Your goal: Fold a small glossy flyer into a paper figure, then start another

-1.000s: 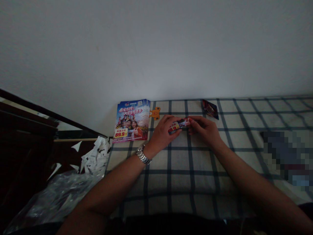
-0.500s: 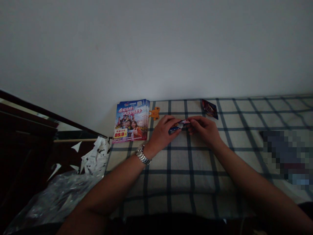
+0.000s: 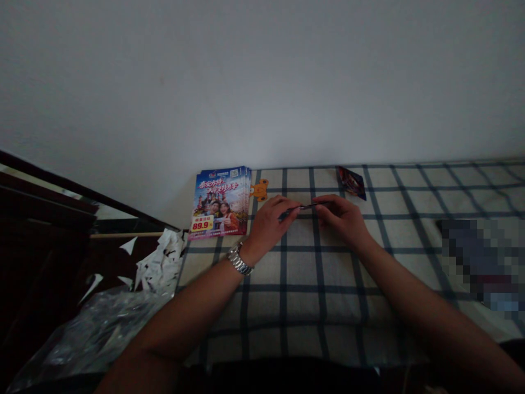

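Between my two hands is a thin piece of folded printed paper (image 3: 307, 207), seen nearly edge-on as a dark narrow strip. My left hand (image 3: 274, 220), with a metal watch on its wrist, pinches the paper's left end. The right end is pinched between thumb and fingers of my right hand (image 3: 343, 219). Both hands hover just over the checked cloth (image 3: 303, 273). Left of my left hand lies a stack of printed flyers (image 3: 219, 202). A dark folded paper piece (image 3: 351, 182) rests beyond my right hand.
An orange bear figure (image 3: 260, 190) shows beside the flyers. A blurred-out dark object (image 3: 476, 262) lies at the right. Down at the left are torn white paper (image 3: 162, 262) and clear plastic wrapping (image 3: 98, 323). A pale wall (image 3: 262, 82) rises behind the cloth.
The paper in my hands has turned from showing its printed, folded faces to a flat, nearly edge-on strip. Both hands have shifted only slightly.
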Motion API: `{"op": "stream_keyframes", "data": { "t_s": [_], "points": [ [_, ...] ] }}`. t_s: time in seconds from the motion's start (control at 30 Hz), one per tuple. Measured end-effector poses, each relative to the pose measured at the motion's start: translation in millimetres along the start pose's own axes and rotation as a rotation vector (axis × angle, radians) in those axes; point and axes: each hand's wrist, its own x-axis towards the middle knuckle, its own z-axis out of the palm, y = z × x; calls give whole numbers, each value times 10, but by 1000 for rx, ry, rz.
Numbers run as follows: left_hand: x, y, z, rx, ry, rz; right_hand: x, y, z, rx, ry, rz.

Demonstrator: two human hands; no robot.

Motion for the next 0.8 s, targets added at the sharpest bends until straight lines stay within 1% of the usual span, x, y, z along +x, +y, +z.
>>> {"op": "stream_keyframes", "data": {
  "t_s": [0.1, 0.2, 0.33, 0.43, 0.7, 0.8],
  "points": [
    [-4, 6, -9, 2, -6, -26, 11, 12, -4, -48, 2, -39],
    [-9, 2, -9, -15, 9, -35, 19, 54, 2, -54, -1, -32],
    [-14, -4, 1, -53, 9, -16, 9, 110, 17, -24, -86, 12],
    [-15, 3, 13, -89, -7, -12, -8, 98, 26, 13, -117, 22],
    [-19, 26, 25, -63, -4, 19, -29, 50, 33, 17, -90, 56],
    [-17, 51, 6, -60, 39, 63, -15, 49, 26, 23, -78, 72]
  ]
}}
